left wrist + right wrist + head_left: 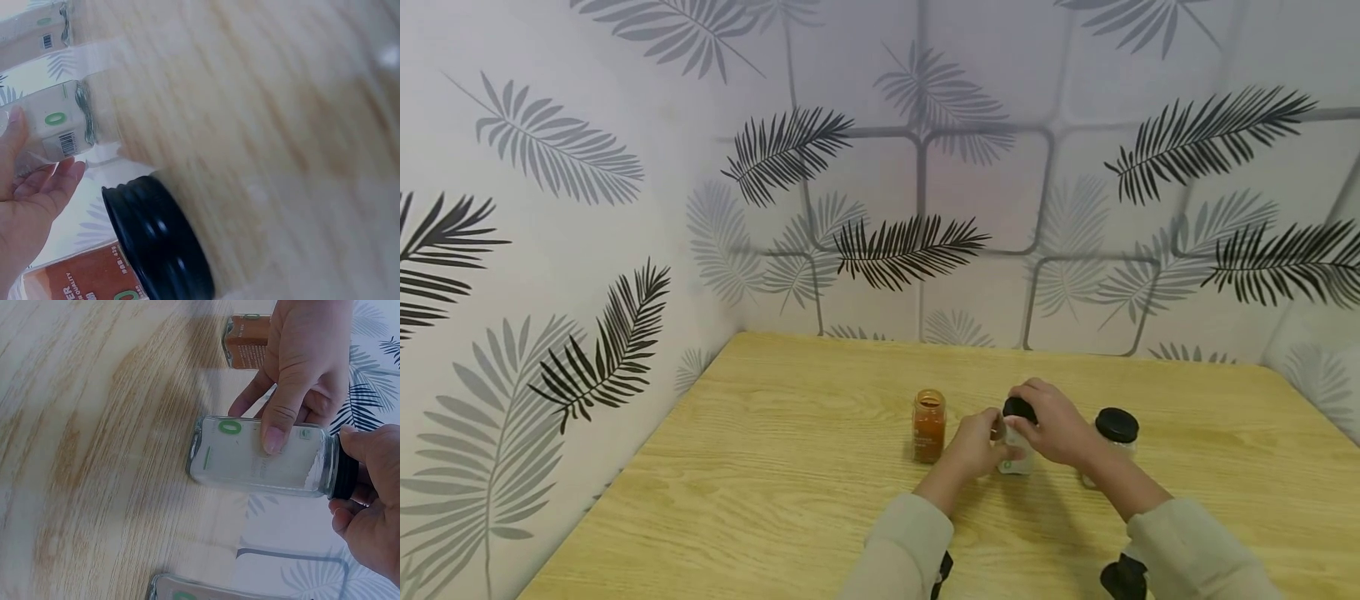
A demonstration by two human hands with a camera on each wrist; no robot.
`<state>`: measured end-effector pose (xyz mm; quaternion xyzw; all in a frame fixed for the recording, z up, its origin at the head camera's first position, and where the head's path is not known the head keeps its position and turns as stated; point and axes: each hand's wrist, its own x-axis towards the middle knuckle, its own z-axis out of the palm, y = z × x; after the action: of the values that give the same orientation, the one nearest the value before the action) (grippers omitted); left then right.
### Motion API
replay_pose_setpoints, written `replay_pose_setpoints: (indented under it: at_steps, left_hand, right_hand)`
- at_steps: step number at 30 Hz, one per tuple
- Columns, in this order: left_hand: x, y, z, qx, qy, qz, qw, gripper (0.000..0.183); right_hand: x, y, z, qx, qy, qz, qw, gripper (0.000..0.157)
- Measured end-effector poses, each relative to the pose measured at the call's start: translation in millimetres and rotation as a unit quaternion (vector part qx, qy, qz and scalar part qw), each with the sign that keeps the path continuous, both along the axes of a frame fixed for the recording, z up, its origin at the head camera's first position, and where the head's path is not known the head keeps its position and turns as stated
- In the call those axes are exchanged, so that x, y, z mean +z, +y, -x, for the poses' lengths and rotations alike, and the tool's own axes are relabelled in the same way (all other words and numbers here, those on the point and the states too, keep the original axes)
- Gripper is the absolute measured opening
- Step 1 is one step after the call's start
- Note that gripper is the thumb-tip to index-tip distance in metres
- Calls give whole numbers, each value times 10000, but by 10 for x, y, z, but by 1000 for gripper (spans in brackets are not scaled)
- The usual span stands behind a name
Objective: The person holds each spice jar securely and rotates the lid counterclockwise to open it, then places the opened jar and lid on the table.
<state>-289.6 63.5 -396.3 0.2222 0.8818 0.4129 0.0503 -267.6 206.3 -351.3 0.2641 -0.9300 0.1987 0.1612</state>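
Observation:
A clear glass jar of white powder (250, 456) stands upright on the table between both hands. My left hand (976, 446) grips its side, thumb across the front in the right wrist view. My right hand (1052, 423) holds the jar's black lid (345, 472) from above, fingers curled round its edge; the lid sits at the jar's mouth. Just left of this stands a lidless jar of orange-red powder (929, 433). A loose black lid (159, 240) shows close to the camera in the left wrist view, overlapping that orange-red jar.
Right of the hands stands another glass jar with a black lid (1117, 424), partly hidden by the right forearm. The wooden table (760, 467) meets a leaf-patterned wall (880, 192) at its back and left.

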Motion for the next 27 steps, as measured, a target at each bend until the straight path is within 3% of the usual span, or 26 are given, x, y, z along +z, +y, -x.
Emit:
replay_pose_setpoints:
  at_steps: [17,27]
  left_hand:
    - [5,-27,10,-82,-176,-85,9998,37]
    - [9,7,20,-88,-242,-51,9997,43]
  right_hand:
    - [97,29,-5,441,-315,-342,9979,29]
    - [131,81,-9,491,-461,-469,9966,31]
